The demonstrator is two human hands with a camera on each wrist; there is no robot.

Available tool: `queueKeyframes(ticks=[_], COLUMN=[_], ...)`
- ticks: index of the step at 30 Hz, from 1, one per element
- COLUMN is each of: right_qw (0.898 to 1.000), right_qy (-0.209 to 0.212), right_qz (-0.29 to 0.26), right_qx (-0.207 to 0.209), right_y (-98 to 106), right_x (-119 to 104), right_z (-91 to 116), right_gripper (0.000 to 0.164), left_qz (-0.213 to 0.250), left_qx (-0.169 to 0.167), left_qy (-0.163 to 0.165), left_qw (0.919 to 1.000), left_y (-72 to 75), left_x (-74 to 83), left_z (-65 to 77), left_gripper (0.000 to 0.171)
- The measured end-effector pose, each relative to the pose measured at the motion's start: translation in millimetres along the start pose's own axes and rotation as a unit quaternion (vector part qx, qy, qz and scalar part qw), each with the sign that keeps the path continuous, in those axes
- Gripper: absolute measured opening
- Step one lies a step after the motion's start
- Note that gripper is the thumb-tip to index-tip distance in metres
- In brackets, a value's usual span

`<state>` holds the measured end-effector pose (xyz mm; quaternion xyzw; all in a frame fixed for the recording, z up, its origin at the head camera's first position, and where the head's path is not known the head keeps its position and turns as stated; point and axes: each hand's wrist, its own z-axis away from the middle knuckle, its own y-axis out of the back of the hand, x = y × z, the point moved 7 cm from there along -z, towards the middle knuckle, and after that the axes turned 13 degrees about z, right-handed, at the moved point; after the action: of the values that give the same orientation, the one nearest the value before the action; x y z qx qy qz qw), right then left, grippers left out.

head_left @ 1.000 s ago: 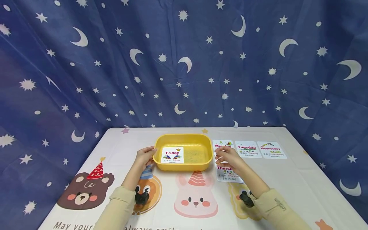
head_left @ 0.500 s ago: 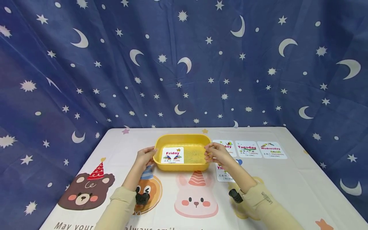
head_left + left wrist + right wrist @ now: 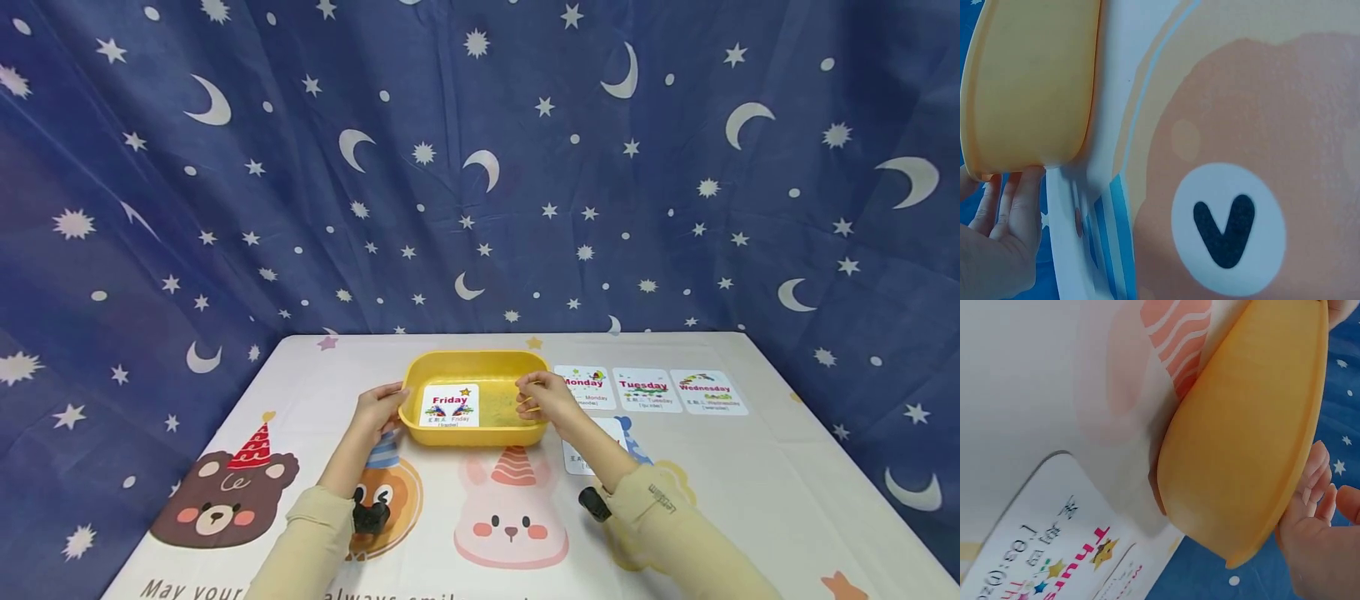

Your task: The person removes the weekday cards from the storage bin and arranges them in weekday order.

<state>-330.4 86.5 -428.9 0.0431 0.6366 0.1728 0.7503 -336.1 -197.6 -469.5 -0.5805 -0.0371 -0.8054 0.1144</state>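
Observation:
A yellow plastic tray [image 3: 474, 436] lies on the table in the head view. At its left end my left hand [image 3: 377, 411] grips the wall; the left wrist view shows the fingers [image 3: 1022, 203] against the outside and the thumb at the rim. Inside, to the left, a white "Friday" card [image 3: 451, 406] lies face up. My right hand [image 3: 551, 400] reaches over the tray's right rim, its fingers loosely bent and holding nothing. Partly behind my right forearm is the "Thursday" card [image 3: 577, 460], seen closer in the right wrist view.
Right of the tray, the "Monday" [image 3: 588, 392], "Tuesday" [image 3: 647, 392] and "Wednesday" [image 3: 708, 392] cards lie in a row. The white tablecloth [image 3: 780, 500] has printed animal faces. A blue curtain [image 3: 480, 167] with moons and stars hangs behind the table.
My right hand has moved left, from over the Monday and Thursday cards to over the tray's right end. The left hand and the tray have stayed put.

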Motion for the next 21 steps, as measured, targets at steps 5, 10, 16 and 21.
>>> queueKeyframes(ticks=[5, 10, 16, 21], right_qw=[1.000, 1.000, 0.999, 0.997], right_qy=[-0.005, -0.011, -0.031, -0.062], right_qz=[0.017, 0.018, 0.021, 0.036], right_qx=[0.001, 0.010, 0.014, 0.011], right_y=[-8.8, -14.4, -20.6, -26.1], right_x=[-2.2, -1.3, 0.8, 2.5], right_z=[-9.4, -16.6, -22.5, -28.4], right_gripper=[0.023, 0.024, 0.027, 0.029], left_qz=[0.001, 0.001, 0.008, 0.012], left_qx=[-0.003, -0.002, -0.002, -0.009], left_qy=[-0.002, 0.003, -0.006, -0.010], left_qw=[1.0000, 1.0000, 0.9999, 0.9998], left_y=[-0.5, -1.6, 0.4, -1.2], left_x=[2.3, -0.7, -4.3, -1.6], left_z=[5.0, 2.7, -5.1, -2.1], left_gripper=[0.044, 0.042, 0.044, 0.046])
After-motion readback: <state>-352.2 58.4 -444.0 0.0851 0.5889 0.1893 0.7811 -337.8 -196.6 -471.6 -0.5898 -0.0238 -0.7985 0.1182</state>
